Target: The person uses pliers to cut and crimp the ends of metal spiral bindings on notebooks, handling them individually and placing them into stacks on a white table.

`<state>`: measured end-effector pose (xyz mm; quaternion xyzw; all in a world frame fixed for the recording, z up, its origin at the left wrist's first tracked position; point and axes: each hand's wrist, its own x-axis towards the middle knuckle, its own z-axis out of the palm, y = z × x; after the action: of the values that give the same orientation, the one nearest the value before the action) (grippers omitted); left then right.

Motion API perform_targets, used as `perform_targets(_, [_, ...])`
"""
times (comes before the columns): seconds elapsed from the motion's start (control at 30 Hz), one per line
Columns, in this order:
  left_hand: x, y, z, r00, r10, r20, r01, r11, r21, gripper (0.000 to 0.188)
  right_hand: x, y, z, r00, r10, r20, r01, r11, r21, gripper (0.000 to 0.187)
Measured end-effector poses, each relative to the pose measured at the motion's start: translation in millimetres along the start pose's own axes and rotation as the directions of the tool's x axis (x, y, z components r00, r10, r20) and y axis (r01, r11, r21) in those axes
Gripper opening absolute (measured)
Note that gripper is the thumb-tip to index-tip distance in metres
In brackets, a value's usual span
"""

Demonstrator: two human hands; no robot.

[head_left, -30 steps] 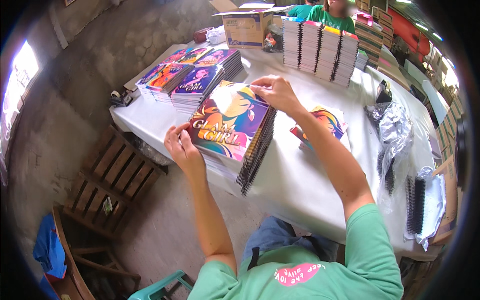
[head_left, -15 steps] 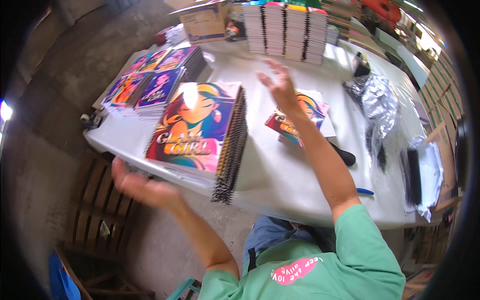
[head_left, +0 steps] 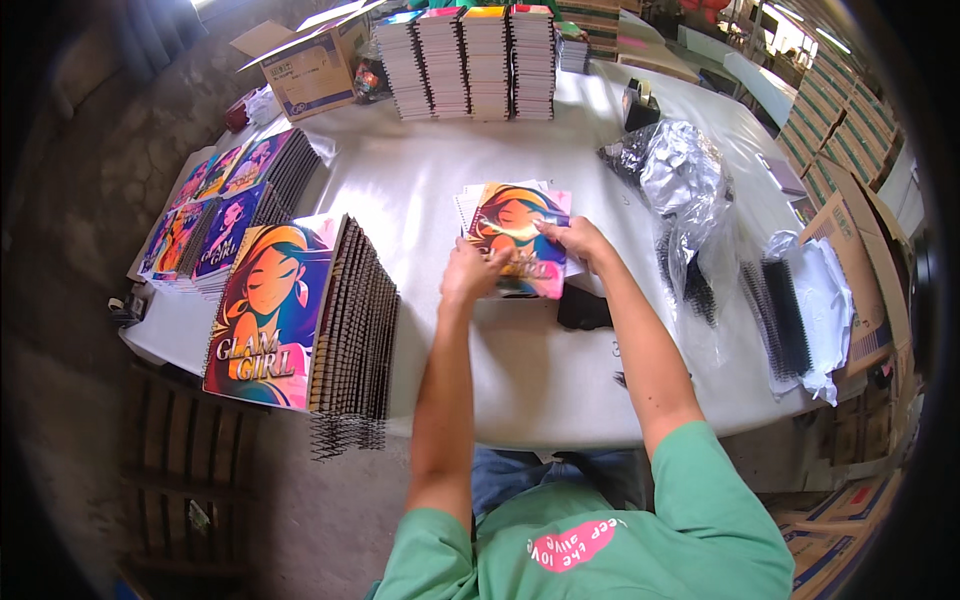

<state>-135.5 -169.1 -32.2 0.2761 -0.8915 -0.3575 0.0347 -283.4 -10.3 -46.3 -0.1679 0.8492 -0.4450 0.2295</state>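
Both hands are at a notebook [head_left: 515, 220] with a bright illustrated cover, lying mid-table on loose white sheets [head_left: 466, 206] with holes along one edge. My left hand [head_left: 476, 270] grips its lower left side, thumb over the cover. My right hand [head_left: 577, 241] holds the right edge, its thumb resting on the front. No coil shows on this notebook, and the fingers underneath are hidden. Left of my left forearm stands a tall stack of notebooks [head_left: 270, 290] with the same cover, black wire coils [head_left: 355, 310] along its right side.
Smaller notebook piles [head_left: 225, 225] stand at the left edge. Several tall stacks [head_left: 465, 70] and an open carton [head_left: 310, 75] are at the back. To the right lie clear plastic wrap [head_left: 685, 180], black coils [head_left: 785, 315], a tape dispenser [head_left: 640, 100] and a black object [head_left: 583, 311].
My left hand has moved from beside the tall stack to the notebook mid-table. My right hand has come down onto its right edge. The view has shifted, moving the table contents left.
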Motion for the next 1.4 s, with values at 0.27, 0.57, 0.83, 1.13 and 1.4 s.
perform_targets(0.27, [-22.0,25.3,13.5,0.998,0.013,-0.057,-0.003,0.984,0.176,0.088,-14.2,4.3,-29.1,0.997,-0.073,0.013,0.061,0.905,0.421,0.019])
perform_targets(0.57, [-14.1,14.5,-16.5,0.908,0.288,-0.305,-0.419,0.633,-0.651,0.053,-55.8,7.4,-49.9,0.880,-0.435,-0.192,0.404,0.472,0.784,0.030])
perform_targets(0.83, [-68.8,52.6,-43.2,0.932,0.358,-0.061,-0.236,0.471,-0.850,0.022,-93.2,4.4,-66.7,0.887,-0.439,-0.142,0.325,0.377,0.868,0.032])
perform_targets(1.13, [-86.6,57.7,-31.3,0.956,0.173,-0.235,-0.291,0.495,-0.819,0.016,-98.0,7.2,-57.5,0.949,-0.302,-0.094,0.215,0.396,0.893,0.028])
perform_targets(1.4, [-21.2,7.6,-37.6,0.907,-0.057,-0.417,-0.078,0.951,-0.301,0.039,-100.5,0.3,-63.8,0.824,-0.166,-0.541,0.539,0.520,0.662,0.020])
